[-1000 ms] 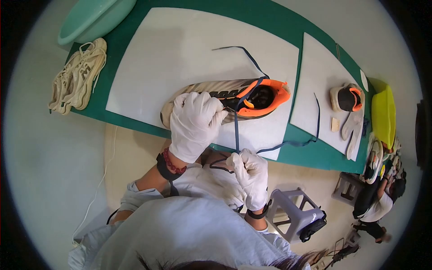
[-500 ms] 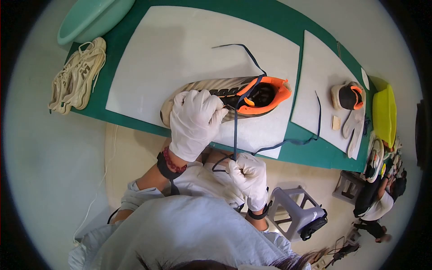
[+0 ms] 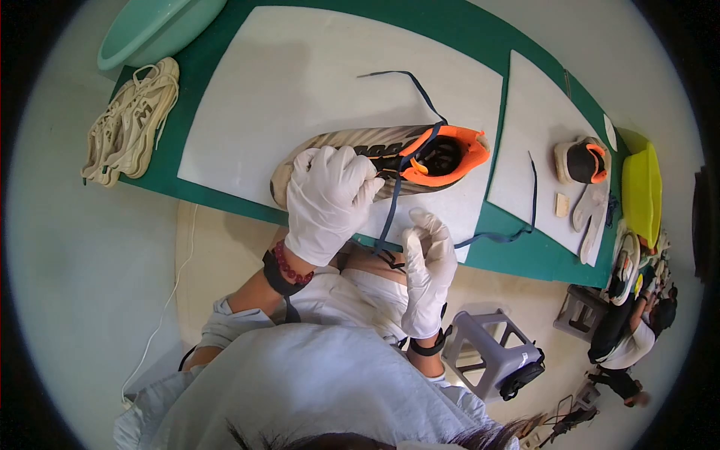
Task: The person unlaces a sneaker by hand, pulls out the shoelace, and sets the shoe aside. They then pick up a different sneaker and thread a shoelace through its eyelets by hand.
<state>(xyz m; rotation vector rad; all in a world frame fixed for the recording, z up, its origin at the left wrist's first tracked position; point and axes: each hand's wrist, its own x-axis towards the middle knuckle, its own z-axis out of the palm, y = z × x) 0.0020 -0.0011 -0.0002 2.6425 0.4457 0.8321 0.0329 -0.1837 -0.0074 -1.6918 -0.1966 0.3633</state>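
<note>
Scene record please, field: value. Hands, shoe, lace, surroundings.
left hand: white-gloved, on shoe front, fingers curled; grip hidden
right hand: white-gloved, loosely open near table edge
shoe: upright on white board, toe left
lace: dark blue; one end on board, another part hanging over near edge
left side: pale shoes, green basin
right side: second shoe, yellow tub
</note>
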